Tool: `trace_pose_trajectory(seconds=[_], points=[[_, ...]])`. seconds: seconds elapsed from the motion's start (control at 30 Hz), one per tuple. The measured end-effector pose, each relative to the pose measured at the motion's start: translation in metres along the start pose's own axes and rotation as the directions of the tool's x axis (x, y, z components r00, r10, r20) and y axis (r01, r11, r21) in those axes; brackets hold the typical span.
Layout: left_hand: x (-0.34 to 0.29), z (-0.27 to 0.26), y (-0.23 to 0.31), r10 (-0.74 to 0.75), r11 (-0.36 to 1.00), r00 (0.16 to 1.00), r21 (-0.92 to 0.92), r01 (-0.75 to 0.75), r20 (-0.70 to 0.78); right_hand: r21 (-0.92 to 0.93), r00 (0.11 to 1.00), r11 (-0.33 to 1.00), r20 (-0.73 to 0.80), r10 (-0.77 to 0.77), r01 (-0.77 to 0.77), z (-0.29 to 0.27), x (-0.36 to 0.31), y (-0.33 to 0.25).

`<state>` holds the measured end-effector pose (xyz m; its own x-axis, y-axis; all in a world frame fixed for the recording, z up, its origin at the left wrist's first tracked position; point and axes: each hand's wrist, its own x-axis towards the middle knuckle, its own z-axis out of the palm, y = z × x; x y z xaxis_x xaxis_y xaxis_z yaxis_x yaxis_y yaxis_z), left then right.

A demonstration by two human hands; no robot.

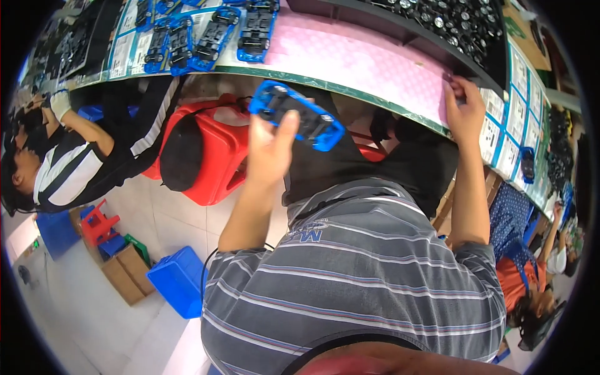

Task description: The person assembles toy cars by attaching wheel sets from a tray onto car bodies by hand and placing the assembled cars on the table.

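The person's torso in a grey striped shirt [356, 281] fills the lower middle of the view, with dark trousers [325, 169] beyond it. Above the lap, the left hand [269, 147] grasps a blue toy car [308, 120], its thumb laid across the black underside, which faces up toward the camera. The car is tilted and held clear of the tabletop [387, 109], just short of its green edge.

The right hand [465, 112] is at that edge, beside the right end of a pink mat [350, 56] and near the corner of a black tray [406, 39]. Its fingers are bent; whether they pinch anything small cannot be told. The mat stretches along the tabletop, and the tray stands behind it, heaped with small black and silvery parts [450, 25]. To the left of the mat, several more blue cars [215, 37] lie close together, wheels up, over printed sheets [120, 53]. Another single blue car [527, 164] rests on the sheets at the far right.

To the left, a red stool [222, 147] stands beside a black rounded object [181, 153]. A blue bin [175, 281] and a cardboard box [128, 274] are on the tiled floor [172, 225]. Farther out, a co-worker [75, 159] wears a white glove [60, 104], and another in orange [514, 281] is at the right.
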<state>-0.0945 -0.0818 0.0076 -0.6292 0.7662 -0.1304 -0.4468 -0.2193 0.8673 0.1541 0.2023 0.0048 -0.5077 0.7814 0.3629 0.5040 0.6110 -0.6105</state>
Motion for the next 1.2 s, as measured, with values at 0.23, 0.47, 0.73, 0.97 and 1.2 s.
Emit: trace_pose_trajectory(seconds=[0.23, 0.47, 0.73, 0.97, 1.2], points=[[0.054, -0.115, 0.118, 0.246, 0.892, 0.878, 0.451, -0.039, -0.411, -0.093, 0.999, 0.994, 0.000, -0.051, 0.051, 0.004, 0.002, -0.008], [0.174, -0.294, 0.230, 0.500, 0.763, 0.697, 0.642, -0.074, -0.513, -0.149, 0.999, 0.988, 0.041, -0.030, 0.036, 0.010, 0.003, -0.012], [0.250, -0.309, 0.209, 0.079, 0.632, 0.894, 0.716, 0.296, -0.440, -0.115, 0.999, 0.992, -0.001, -0.043, 0.042, 0.005, 0.001, -0.009], [0.225, -0.313, 0.194, 0.451, -0.207, 0.884, 0.950, 0.234, -0.119, 0.070, 0.989, 0.987, -0.037, -0.145, 0.148, 0.004, -0.002, 0.016], [0.129, -0.188, 0.149, 0.677, -0.271, 0.715, 0.962, 0.021, 0.175, -0.417, 0.878, 0.865, -0.475, 0.055, -0.280, -0.139, -0.045, 0.129]])
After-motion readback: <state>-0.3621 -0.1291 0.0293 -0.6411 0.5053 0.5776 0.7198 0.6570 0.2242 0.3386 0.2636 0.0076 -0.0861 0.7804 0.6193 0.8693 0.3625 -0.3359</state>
